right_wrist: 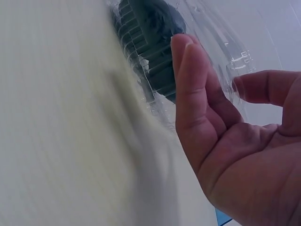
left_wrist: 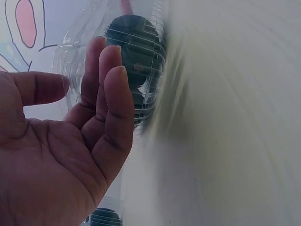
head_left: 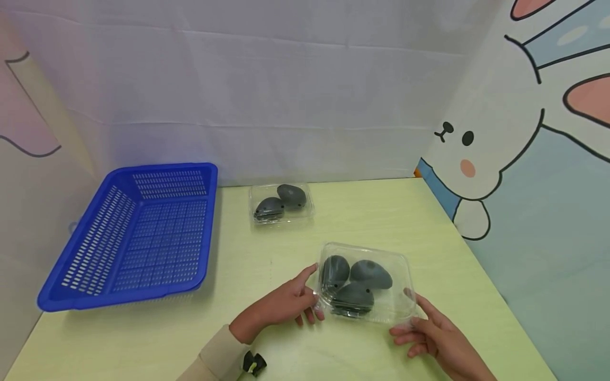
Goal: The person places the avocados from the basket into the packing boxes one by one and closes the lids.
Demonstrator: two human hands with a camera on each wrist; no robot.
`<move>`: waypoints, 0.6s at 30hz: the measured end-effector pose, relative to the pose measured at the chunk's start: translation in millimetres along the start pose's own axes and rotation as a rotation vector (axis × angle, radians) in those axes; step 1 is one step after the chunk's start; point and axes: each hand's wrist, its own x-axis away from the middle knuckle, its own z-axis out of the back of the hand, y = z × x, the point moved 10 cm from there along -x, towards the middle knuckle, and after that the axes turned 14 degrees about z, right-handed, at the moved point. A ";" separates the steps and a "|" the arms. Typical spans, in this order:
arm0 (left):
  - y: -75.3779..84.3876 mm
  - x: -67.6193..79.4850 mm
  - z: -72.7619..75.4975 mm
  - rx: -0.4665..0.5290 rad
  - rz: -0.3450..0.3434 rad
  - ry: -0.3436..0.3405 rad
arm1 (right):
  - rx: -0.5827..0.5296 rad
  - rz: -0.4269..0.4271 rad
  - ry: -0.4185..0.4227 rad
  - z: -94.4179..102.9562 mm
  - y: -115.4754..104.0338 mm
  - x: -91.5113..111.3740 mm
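Observation:
A clear plastic clamshell box [head_left: 397,270] with three dark grey rounded objects [head_left: 371,274] inside is held between both hands over the near right part of the table. My left hand [head_left: 290,301] grips its left end, thumb and fingers on different sides of the plastic. At the right end, my right hand [head_left: 440,330] pinches the near corner between thumb and fingers. Ridges of the box wall [left_wrist: 146,66] show close to the tabletop in the left wrist view. Whether the box touches the table is hard to tell.
A second clear box [head_left: 302,211] with two similar grey objects [head_left: 292,196] sits at the table's back edge. To the left stands a blue perforated plastic basket [head_left: 162,243]. White cloth [head_left: 286,95] hangs behind the table [head_left: 267,248], and a rabbit-printed panel [head_left: 548,238] borders the right.

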 end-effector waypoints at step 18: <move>-3.7 -5.6 -2.1 0.122 0.025 -0.026 | 0.027 0.005 0.025 0.4 1.4 -2.1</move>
